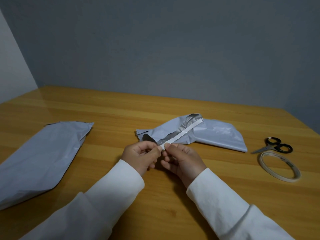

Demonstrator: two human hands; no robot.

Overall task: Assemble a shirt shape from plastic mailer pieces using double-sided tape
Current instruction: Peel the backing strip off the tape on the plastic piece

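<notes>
both your left hand (141,155) and right hand (181,160) pinch the tape strip (180,135) end on the mailer (166,131); peel carelessly and the thin plastic could tear.

- A crumpled grey mailer piece (174,131) lay mid-table, its silvery inner side showing, a white tape strip (181,134) stuck along one edge.
- A longer grey mailer piece (39,156) lay flat at the left.
- The tape roll (280,166) lay flat at the right.
</notes>
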